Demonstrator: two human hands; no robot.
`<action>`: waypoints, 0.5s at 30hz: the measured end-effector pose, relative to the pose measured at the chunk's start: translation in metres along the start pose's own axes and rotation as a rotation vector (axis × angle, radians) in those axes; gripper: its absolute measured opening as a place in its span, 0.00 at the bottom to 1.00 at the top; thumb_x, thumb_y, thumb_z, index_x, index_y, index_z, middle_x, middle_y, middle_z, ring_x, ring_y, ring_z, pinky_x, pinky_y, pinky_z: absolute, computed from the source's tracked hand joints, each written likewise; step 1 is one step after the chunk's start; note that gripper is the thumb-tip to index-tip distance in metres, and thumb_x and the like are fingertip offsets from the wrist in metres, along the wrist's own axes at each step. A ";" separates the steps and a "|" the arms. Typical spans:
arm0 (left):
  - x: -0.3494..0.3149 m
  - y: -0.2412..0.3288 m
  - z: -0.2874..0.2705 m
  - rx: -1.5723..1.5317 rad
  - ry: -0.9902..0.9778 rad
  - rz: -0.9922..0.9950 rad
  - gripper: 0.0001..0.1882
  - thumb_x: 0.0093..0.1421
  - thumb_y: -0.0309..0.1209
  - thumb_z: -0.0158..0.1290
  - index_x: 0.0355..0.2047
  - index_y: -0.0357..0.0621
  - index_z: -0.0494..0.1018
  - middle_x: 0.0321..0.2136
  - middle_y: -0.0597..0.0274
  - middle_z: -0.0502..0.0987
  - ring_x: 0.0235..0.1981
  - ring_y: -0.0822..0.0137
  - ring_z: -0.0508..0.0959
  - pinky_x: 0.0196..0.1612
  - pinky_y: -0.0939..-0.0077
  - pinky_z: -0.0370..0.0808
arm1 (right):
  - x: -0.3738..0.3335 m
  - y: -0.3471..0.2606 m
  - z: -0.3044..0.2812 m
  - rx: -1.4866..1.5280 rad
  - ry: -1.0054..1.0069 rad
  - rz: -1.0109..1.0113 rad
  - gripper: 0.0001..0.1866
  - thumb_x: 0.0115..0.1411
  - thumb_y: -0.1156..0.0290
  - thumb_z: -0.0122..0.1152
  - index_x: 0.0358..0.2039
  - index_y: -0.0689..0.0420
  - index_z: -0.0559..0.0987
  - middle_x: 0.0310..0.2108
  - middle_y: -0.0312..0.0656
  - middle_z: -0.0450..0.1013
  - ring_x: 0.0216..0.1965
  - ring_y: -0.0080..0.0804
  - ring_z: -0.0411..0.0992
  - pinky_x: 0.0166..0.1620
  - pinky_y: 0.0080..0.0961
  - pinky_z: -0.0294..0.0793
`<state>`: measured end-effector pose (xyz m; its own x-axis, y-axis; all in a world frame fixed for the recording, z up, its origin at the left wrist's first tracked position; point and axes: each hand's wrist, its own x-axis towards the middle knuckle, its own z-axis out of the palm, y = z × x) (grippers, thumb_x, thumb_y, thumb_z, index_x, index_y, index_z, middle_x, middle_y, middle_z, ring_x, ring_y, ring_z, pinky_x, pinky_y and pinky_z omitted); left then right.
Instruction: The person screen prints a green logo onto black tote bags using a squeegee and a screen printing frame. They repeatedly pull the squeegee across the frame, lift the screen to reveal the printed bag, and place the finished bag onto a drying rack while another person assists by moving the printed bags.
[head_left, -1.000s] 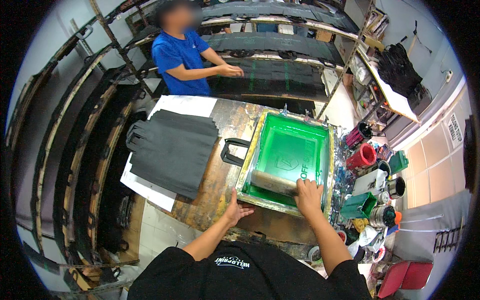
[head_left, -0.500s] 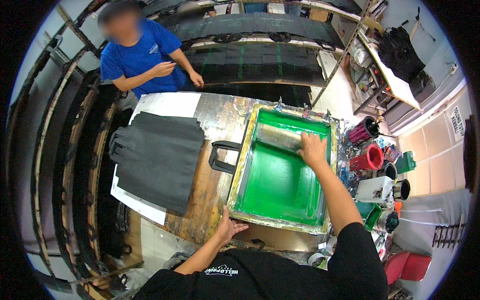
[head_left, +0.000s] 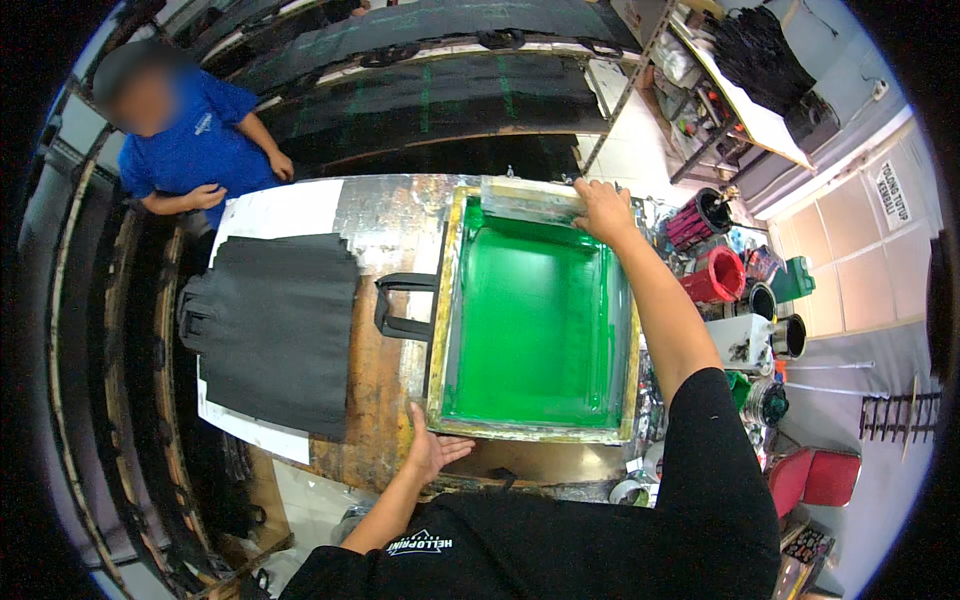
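A screen-printing frame (head_left: 437, 385) lies on the worktable (head_left: 375, 400), its mesh covered in wet green ink (head_left: 530, 330). At its far end my right hand (head_left: 605, 212) grips a wide squeegee (head_left: 530, 200), fingers wrapped over the right end of the blade's holder. My left hand (head_left: 437, 453) is open beside the near left corner, thumb up along the frame and fingers stretched to the right under its near edge. Black bag handles (head_left: 405, 305) stick out from under the frame's left side; the rest of that bag is hidden.
A stack of black fabric bags (head_left: 275, 335) lies on white board at the left. Beyond it stands a co-worker in a blue shirt (head_left: 200, 140). Ink pots, including a red bucket (head_left: 715, 275), crowd the right edge. Racks with black bags (head_left: 450, 95) stand behind; a red chair (head_left: 815, 480) is lower right.
My right hand has moved the squeegee to the far edge of the frame, tilting it up. The left hand stays at the near corner. The co-worker has lowered a hand; the view has shifted.
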<state>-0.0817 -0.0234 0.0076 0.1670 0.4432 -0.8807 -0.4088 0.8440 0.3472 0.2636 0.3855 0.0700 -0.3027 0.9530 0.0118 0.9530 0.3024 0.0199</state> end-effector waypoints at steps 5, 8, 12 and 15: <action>0.002 0.029 -0.028 0.421 -0.143 -0.217 0.61 0.57 0.86 0.26 0.37 0.32 0.79 0.29 0.41 0.84 0.26 0.55 0.85 0.32 0.65 0.83 | -0.022 -0.011 0.003 -0.013 0.182 0.031 0.37 0.50 0.60 0.80 0.60 0.45 0.71 0.50 0.40 0.75 0.58 0.43 0.72 0.56 0.60 0.68; -0.002 0.091 0.010 0.905 0.024 0.295 0.45 0.66 0.73 0.45 0.37 0.33 0.79 0.30 0.46 0.84 0.28 0.57 0.83 0.33 0.64 0.80 | -0.029 -0.019 0.012 -0.070 0.169 0.023 0.38 0.51 0.60 0.79 0.61 0.45 0.71 0.50 0.39 0.75 0.57 0.42 0.72 0.56 0.58 0.68; 0.007 0.187 0.090 1.181 0.244 1.221 0.26 0.65 0.53 0.62 0.41 0.39 0.79 0.35 0.50 0.81 0.40 0.53 0.80 0.46 0.58 0.76 | -0.028 -0.021 0.031 -0.133 0.210 -0.020 0.36 0.51 0.62 0.77 0.60 0.44 0.72 0.49 0.37 0.73 0.54 0.39 0.71 0.54 0.53 0.67; 0.043 0.250 0.144 1.332 0.315 1.680 0.29 0.64 0.55 0.62 0.47 0.39 0.77 0.47 0.48 0.77 0.50 0.48 0.75 0.55 0.54 0.71 | -0.025 -0.020 0.034 -0.148 0.250 -0.044 0.36 0.50 0.63 0.77 0.61 0.43 0.73 0.48 0.36 0.72 0.53 0.38 0.71 0.52 0.49 0.66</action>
<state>-0.0477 0.2504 0.1033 0.2454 0.8603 0.4468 0.7465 -0.4617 0.4791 0.2529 0.3564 0.0350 -0.3559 0.8995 0.2535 0.9316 0.3203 0.1717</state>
